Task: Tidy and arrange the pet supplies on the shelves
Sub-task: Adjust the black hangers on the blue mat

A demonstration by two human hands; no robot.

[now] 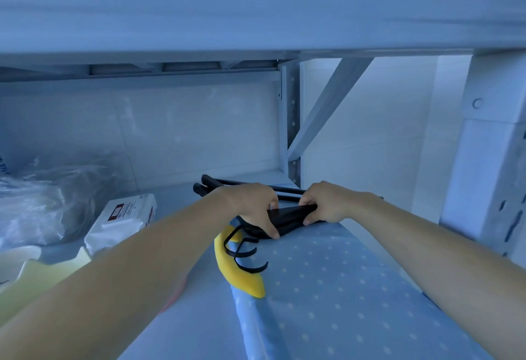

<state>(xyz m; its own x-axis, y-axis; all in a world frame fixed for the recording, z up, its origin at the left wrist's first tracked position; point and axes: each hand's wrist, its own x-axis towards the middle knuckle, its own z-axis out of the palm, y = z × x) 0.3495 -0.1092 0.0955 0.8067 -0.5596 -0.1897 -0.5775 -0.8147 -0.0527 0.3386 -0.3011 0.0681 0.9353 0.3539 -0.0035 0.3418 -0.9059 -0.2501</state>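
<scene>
A folded blue fabric item with white dots (341, 288) lies on the shelf, with a yellow patch (242, 277) and black curved lines on its left side. Black rods or legs (227, 184) stick out behind it toward the back wall. My left hand (250, 206) and my right hand (330, 203) both grip a flat black part (290, 214) at the far end of the fabric item, thumbs and fingers pinched around it from either side.
A white pack of wipes with a red label (122, 220) lies to the left. Crumpled clear plastic bags (42, 197) sit at far left, a pale yellow item (31, 277) in front of them. A white upright post (489, 160) stands right; a shelf board hangs close overhead.
</scene>
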